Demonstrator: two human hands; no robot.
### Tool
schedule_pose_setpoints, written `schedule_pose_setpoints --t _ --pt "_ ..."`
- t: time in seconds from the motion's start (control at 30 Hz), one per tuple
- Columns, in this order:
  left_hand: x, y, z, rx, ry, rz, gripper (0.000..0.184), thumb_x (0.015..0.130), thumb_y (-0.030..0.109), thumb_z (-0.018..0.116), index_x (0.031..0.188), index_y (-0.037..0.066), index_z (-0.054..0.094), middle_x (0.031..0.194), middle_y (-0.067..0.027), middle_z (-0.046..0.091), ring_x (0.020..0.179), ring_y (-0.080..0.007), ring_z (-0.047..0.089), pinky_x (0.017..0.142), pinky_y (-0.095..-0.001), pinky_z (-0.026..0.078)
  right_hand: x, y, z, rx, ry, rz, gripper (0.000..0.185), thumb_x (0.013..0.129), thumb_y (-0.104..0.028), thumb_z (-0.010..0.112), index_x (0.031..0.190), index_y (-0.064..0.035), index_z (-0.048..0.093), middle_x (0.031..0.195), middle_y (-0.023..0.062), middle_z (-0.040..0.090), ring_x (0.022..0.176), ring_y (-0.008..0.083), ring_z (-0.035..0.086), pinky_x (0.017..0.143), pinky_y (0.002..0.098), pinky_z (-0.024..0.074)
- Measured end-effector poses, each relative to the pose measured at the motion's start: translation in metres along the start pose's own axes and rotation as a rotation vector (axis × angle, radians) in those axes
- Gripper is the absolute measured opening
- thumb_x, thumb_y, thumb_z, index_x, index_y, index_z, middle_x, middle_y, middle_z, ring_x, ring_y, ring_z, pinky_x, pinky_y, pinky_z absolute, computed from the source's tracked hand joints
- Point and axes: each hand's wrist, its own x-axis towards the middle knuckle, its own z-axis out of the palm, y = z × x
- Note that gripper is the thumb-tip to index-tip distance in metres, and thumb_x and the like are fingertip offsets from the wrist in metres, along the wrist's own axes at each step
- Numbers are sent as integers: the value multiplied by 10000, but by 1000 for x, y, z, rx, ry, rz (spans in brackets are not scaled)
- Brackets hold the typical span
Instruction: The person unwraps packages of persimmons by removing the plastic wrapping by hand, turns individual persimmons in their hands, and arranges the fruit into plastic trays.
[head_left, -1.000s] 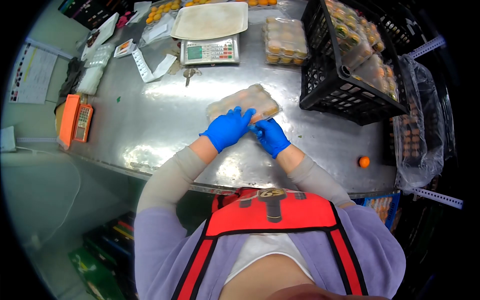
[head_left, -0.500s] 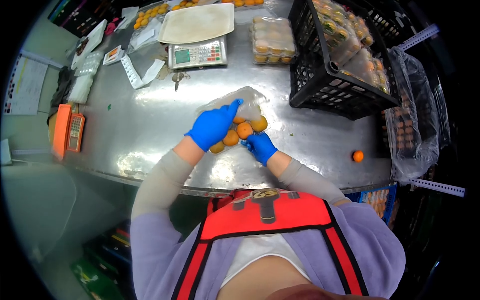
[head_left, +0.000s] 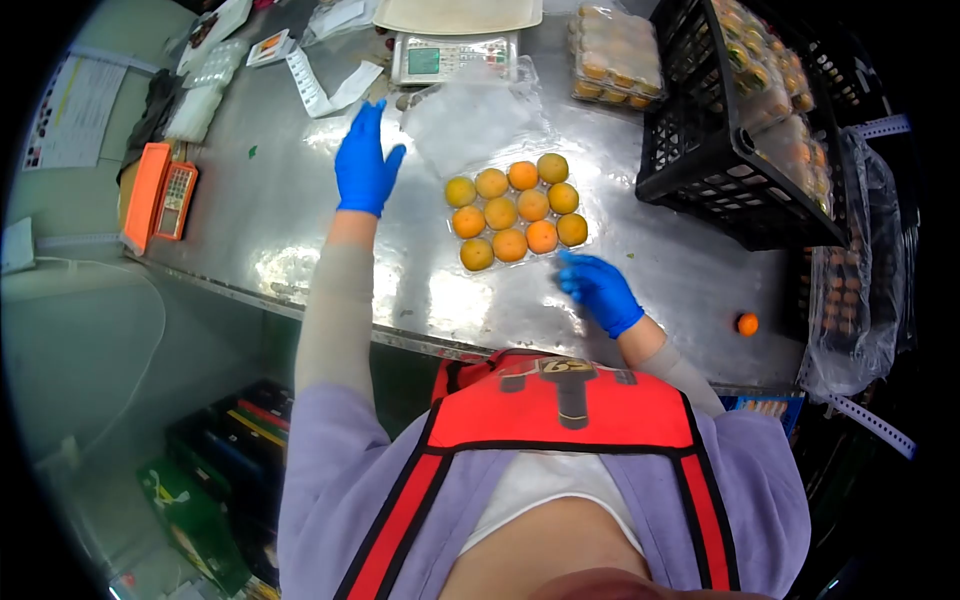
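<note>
A clear plastic clamshell box lies on the steel table with its lid (head_left: pixel 475 120) folded back towards the scale. Several oranges (head_left: pixel 501 212) sit in rows in its base, some yellower than others. My left hand (head_left: pixel 367 165), in a blue glove, is raised left of the box with fingers up and thumb spread, holding nothing. Near the box's lower right corner is my right hand (head_left: pixel 602 293), also gloved in blue. Its fingers are loosely bent and a little apart, with nothing visible in them.
A weighing scale (head_left: pixel 455 58) stands behind the lid. Closed boxes of fruit (head_left: pixel 615 55) are stacked at the back right, beside a black crate (head_left: pixel 690 130) holding more. One loose orange (head_left: pixel 747 324) lies at right. A label strip (head_left: pixel 310 85) and an orange-cased device (head_left: pixel 150 195) are at left.
The lid has swung back from over the oranges, uncovering them. My left hand has let go and moved up and left. My right hand has drawn off the box's front edge. The view has shifted.
</note>
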Motion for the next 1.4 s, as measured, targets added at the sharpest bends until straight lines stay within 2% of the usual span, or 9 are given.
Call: schedule_pose_setpoints --t 0.1,0.23,0.43,0.47,0.57,0.67,0.87,1.03,1.4 --pt "-47 -6 17 -154 12 -88 686 764 153 700 1367 83 381 1373 -175 418 1207 -327 461 998 -381 389 8 -12 -14 -169 237 -448 331 884 -87 540 1199 14 551 826 30 622 694 72 551 625 197 434" --pt "-101 22 37 -766 -93 -661 633 802 95 667 1371 55 393 1331 -137 468 1056 -192 544 902 -307 455 37 -26 -30 -340 300 -661 362 880 -63 550 1236 0 531 1107 90 607 923 123 576 822 251 471" --pt "-140 59 51 -870 -138 -751 483 817 111 651 1284 90 532 1172 -93 578 882 -138 558 823 -271 469 64 -15 -43 -541 260 -508 320 868 -62 559 1179 11 574 1165 80 609 1023 151 575 898 273 443" --pt "-142 61 51 -869 -132 -751 471 820 118 647 1278 89 537 1175 -95 580 898 -145 564 826 -274 470 62 -11 -43 -549 262 -567 297 888 -126 564 1169 -33 593 947 -3 618 749 57 518 651 208 434" --pt "-147 58 49 -873 -116 -746 430 828 135 639 1247 83 559 1195 -97 577 948 -161 576 836 -281 472 51 -7 -42 -557 294 -389 319 867 -65 567 1177 11 574 1121 69 624 919 118 585 823 249 468" --pt "-145 61 33 -822 -113 -785 415 822 134 644 1226 80 569 1202 -98 575 954 -168 579 837 -291 476 43 2 -42 -470 253 -381 308 876 -76 569 1175 -1 580 1100 58 625 866 105 578 774 243 476" --pt "-151 78 21 -743 -96 -620 385 781 163 690 1148 90 598 1217 -117 564 1044 -249 570 895 -339 464 41 6 -47 -425 224 -394 274 886 -84 568 1149 -8 592 1087 49 625 837 96 568 743 237 475" --pt "-132 112 16 -297 -83 -18 448 681 239 745 1102 157 619 1350 -160 451 1197 -386 454 966 -438 411 40 4 -44 -434 228 -388 265 885 -81 570 1137 -4 595 1101 48 623 842 95 572 742 235 474" --pt "-101 170 45 -156 -256 160 395 638 220 722 1016 148 633 1462 -95 310 1309 -364 311 1046 -505 270 43 8 -48 -365 191 -402 291 875 -65 570 1157 8 579 1139 64 610 874 108 577 766 243 475"
